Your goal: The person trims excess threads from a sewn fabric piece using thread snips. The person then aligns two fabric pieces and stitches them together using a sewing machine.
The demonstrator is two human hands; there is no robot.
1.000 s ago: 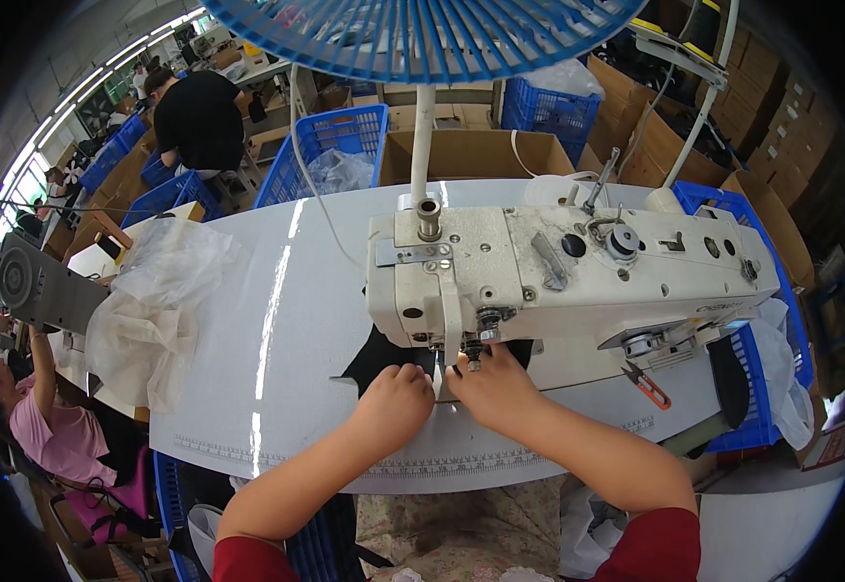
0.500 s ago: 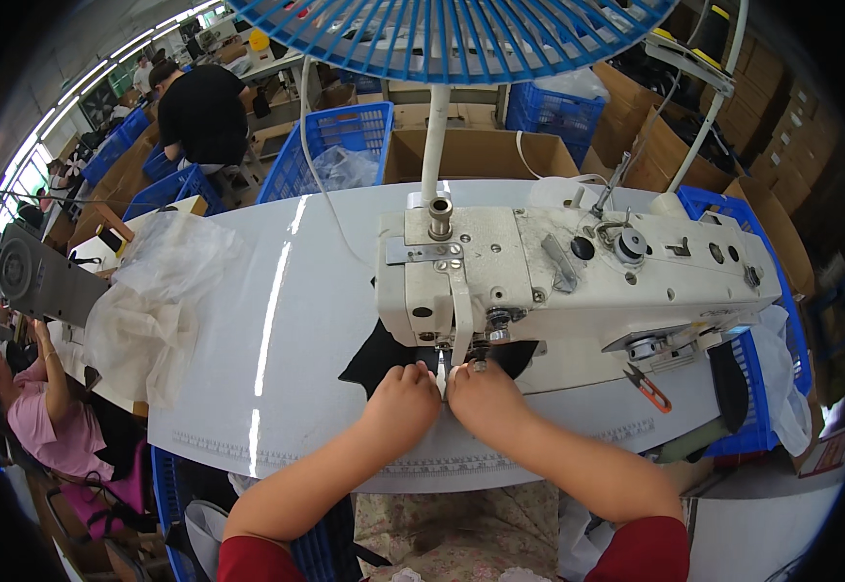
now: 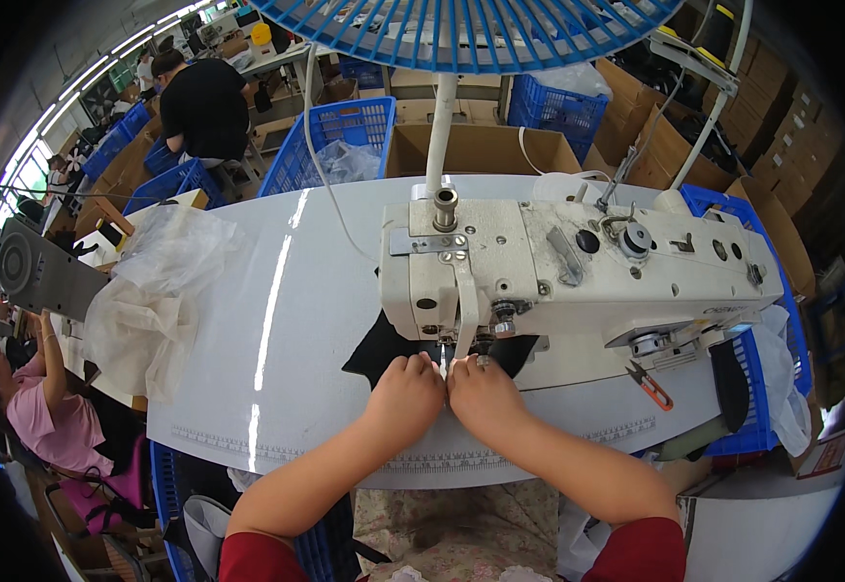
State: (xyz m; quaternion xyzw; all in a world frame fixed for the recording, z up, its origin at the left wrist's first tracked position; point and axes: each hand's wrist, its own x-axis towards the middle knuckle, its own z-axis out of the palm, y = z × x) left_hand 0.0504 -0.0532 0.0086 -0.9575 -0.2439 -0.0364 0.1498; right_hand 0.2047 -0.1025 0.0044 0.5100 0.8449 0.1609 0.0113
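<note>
A white sewing machine (image 3: pixel 578 257) stands on the table, its needle and presser foot (image 3: pixel 445 351) low over the work. Beneath its head lies a black fabric piece (image 3: pixel 372 351), spreading out to both sides of the foot. My left hand (image 3: pixel 406 396) is closed with fingertips pinched at the near edge of that fabric, just left of the foot. Close beside it on the right, my right hand (image 3: pixel 486 393) pinches the edge too, a ring on one finger. The fingertips nearly meet, and what lies right between them is partly hidden.
Orange-handled thread snips (image 3: pixel 650 388) lie right of my hands. A printed ruler strip (image 3: pixel 442 464) runs along the table's near edge. Crumpled clear plastic (image 3: pixel 156 310) covers the left side. A blue fan guard (image 3: pixel 471 39) hangs overhead; blue crates (image 3: pixel 330 136) stand behind. Co-workers sit at left.
My hands stay pinched by the presser foot, almost unmoved. The view has shifted slightly, and the fabric keeps nearly the same place under the machine head.
</note>
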